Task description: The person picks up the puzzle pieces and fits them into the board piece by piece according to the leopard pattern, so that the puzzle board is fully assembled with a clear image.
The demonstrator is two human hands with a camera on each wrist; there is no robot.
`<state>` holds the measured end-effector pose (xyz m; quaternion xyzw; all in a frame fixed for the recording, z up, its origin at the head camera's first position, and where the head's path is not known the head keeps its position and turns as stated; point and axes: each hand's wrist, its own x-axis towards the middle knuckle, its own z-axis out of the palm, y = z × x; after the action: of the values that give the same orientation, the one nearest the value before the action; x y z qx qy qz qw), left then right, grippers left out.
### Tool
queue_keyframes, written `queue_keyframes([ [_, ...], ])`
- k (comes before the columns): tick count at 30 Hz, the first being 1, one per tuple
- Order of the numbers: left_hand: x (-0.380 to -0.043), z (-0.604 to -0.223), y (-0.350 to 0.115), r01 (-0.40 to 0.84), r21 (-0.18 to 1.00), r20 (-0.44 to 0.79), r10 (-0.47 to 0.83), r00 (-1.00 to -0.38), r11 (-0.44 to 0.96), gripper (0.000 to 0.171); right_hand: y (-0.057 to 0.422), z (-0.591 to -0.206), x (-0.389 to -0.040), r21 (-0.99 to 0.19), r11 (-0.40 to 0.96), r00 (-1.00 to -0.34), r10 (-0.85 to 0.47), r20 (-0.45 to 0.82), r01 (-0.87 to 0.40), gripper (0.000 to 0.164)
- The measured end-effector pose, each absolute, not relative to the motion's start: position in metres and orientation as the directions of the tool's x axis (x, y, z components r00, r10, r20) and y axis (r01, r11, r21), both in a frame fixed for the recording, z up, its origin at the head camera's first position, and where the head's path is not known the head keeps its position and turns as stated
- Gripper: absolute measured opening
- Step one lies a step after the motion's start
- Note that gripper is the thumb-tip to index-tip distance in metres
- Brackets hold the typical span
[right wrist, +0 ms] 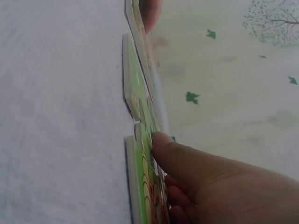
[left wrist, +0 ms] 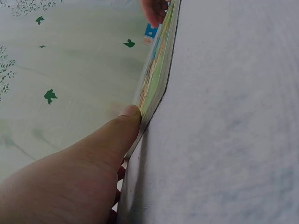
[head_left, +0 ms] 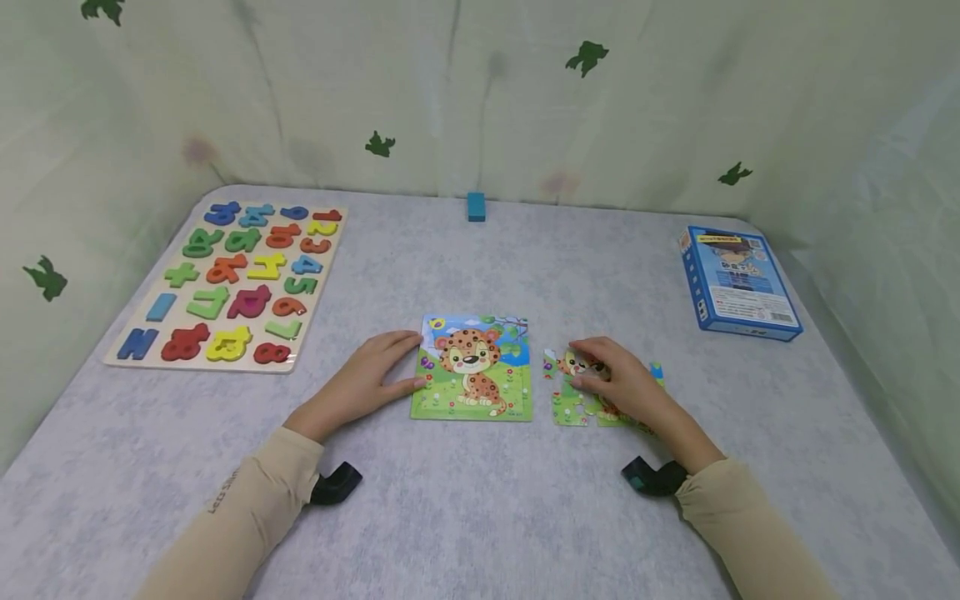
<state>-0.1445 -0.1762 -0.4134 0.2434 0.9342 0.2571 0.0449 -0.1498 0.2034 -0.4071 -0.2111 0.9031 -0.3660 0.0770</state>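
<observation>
Head view showed the left hand (head_left: 358, 379), fingers loose, touching the board (head_left: 472, 367) on the worktop (head_left: 465, 508). Right of that, the right hand (head_left: 624, 377) touched pieces (head_left: 572, 410); whether it pinched one, I couldn't tell.

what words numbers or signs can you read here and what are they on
"1", "2", "3", "4", "5", "6", "8": right column, number board
"+": green piece, same board
"Lets S": left sleeve; following letters blurred
Blue box: print too small, blurred
Number board's other shapes: unclear
Leopard board: nothing legible
</observation>
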Motion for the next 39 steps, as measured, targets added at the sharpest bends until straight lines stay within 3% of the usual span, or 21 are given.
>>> queue_keyframes([
  [14, -0.143, -0.415, -0.175, 0.451, 0.491, 0.065, 0.485, -0.872, 0.745, 0.069, 0.192, -0.397, -0.148, -0.581, 0.744, -0.910, -0.414, -0.013, -0.331, 0.041],
  [20, -0.143, -0.414, -0.176, 0.458, 0.498, 0.063, 0.496, -0.866, 0.737, 0.070, 0.187, -0.388, -0.149, -0.617, 0.734, -0.925, -0.378, -0.022, -0.285, 0.042],
  [29, -0.146, -0.413, -0.180, 0.512, 0.500, 0.078, 0.552, -0.830, 0.699, 0.078, 0.145, -0.379, -0.152, -0.649, 0.604, -0.856, -0.496, 0.149, -0.463, 0.040],
  [39, -0.144, -0.413, -0.181, 0.529, 0.499, 0.092, 0.565, -0.820, 0.686, 0.077, 0.076, -0.392, -0.158, -0.528, 0.639, -0.798, -0.586, 0.138, -0.560, 0.044],
])
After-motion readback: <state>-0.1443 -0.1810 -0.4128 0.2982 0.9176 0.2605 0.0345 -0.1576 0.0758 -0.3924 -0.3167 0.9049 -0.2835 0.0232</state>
